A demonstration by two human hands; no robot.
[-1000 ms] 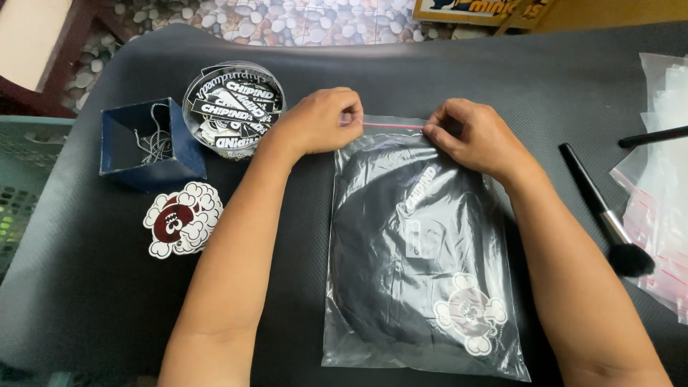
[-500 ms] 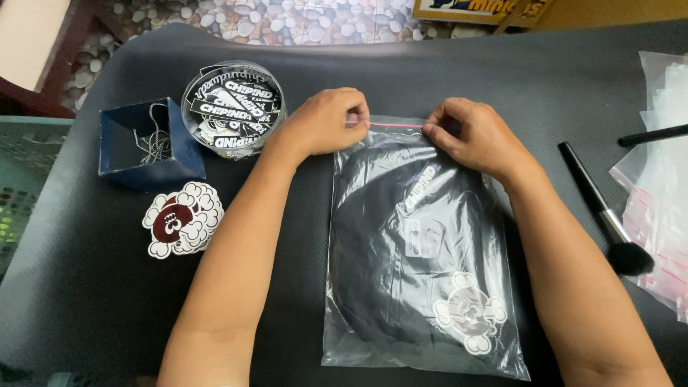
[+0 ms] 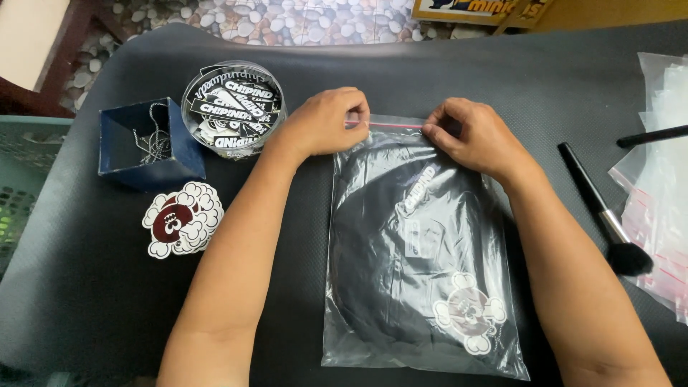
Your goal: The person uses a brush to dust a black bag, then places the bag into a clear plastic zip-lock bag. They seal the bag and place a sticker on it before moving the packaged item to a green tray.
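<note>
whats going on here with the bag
A person pinches the red zip strip at the top of a clear plastic bag with the left hand and right hand. The bag holds a folded black garment and lies flat on a dark mat.

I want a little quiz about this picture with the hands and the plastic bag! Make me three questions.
1. True or false: both hands pinch the top edge of the plastic bag.
2. Which thing lies closest to the left hand? A) round tub of stickers B) brush C) blue box
3. Fill in: the cloud-shaped sticker lies on the mat just in front of the blue ____.

Key
1. True; the right hand grips it too.
2. A
3. box
</note>
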